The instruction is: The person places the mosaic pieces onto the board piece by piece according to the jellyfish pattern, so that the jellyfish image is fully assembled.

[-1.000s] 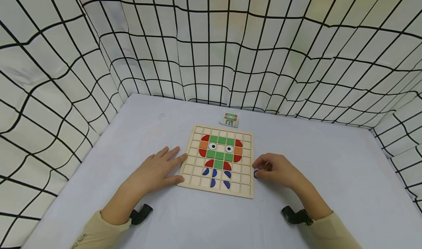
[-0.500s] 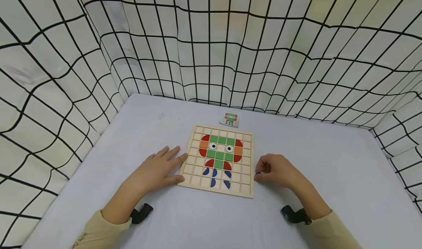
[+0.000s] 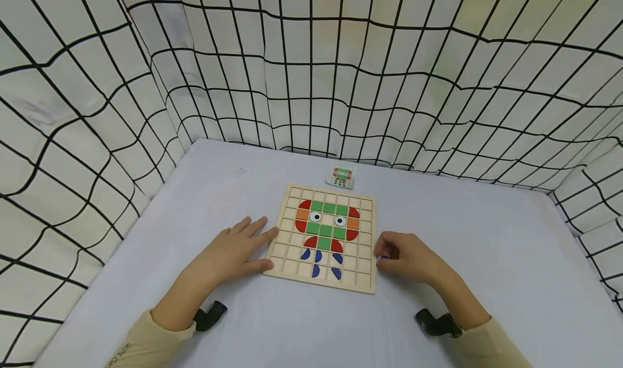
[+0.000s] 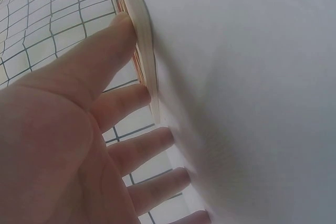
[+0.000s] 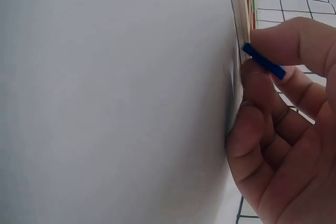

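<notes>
A wooden grid board (image 3: 364, 251) lies on the table, carrying red, green, orange and blue flat pieces and two eye pieces (image 3: 339, 221). Along its left edge rests my left hand (image 3: 232, 255), fingers spread, with the thumb and a fingertip touching the rim. In the left wrist view, the thumb (image 4: 102, 51) lies over the board's edge. Just beside the right edge is my right hand (image 3: 411, 257), pinching a small blue piece (image 5: 264, 61) between thumb and finger. The piece is seen edge-on in the right wrist view; its full shape is partly hidden.
A small card (image 3: 341, 176) with a similar coloured figure lies behind the board. The white-covered table (image 3: 486, 227) is bounded at the back and sides by black netting (image 3: 311, 63) over white cloth. Dark wrist-worn devices (image 3: 210, 316) sit by both wrists.
The right fingers have closed around the blue piece, which first lay mostly flat at the fingertips and now sits tilted between thumb and finger. The left hand and the board pieces stay as they were.
</notes>
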`<state>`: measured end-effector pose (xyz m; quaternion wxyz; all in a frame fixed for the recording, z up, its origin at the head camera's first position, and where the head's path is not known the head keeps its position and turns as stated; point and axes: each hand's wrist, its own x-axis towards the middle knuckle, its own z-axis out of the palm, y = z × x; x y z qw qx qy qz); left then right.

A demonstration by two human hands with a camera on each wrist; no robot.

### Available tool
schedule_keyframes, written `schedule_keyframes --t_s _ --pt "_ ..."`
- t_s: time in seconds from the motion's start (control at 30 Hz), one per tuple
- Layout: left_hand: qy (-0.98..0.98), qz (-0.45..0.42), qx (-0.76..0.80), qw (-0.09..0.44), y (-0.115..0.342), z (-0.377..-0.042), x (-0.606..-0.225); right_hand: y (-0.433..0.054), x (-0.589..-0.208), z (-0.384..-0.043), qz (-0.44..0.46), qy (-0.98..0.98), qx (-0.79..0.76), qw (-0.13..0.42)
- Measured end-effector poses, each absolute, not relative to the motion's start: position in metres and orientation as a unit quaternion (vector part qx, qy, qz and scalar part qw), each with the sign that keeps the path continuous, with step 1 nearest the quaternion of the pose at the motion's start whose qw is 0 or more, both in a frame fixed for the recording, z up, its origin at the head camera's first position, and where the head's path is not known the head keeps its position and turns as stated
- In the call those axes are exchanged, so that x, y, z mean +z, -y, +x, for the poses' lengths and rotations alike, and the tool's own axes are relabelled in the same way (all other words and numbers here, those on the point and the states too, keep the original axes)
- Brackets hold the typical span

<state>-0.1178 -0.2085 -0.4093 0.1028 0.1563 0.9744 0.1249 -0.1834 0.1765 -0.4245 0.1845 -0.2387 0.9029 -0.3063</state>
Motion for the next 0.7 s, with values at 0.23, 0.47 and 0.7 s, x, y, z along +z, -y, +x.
schedule_keyframes --t_s 0.23,0.47,0.7 --pt "-0.975 0.160 0.121 0.100 0.209 -0.118 -0.410 -0.175 -0.420 -0.184 -0.216 -0.892 -0.355 0.180" --pt "-0.974 0.161 0.121 0.100 0.209 -0.117 -0.409 -0.165 -0.414 -0.185 -0.211 -0.886 -0.376 0.169" --pt "-0.975 0.157 0.121 0.104 0.207 -0.118 -0.408 -0.150 -0.409 -0.185 -0.215 -0.870 -0.402 0.185"
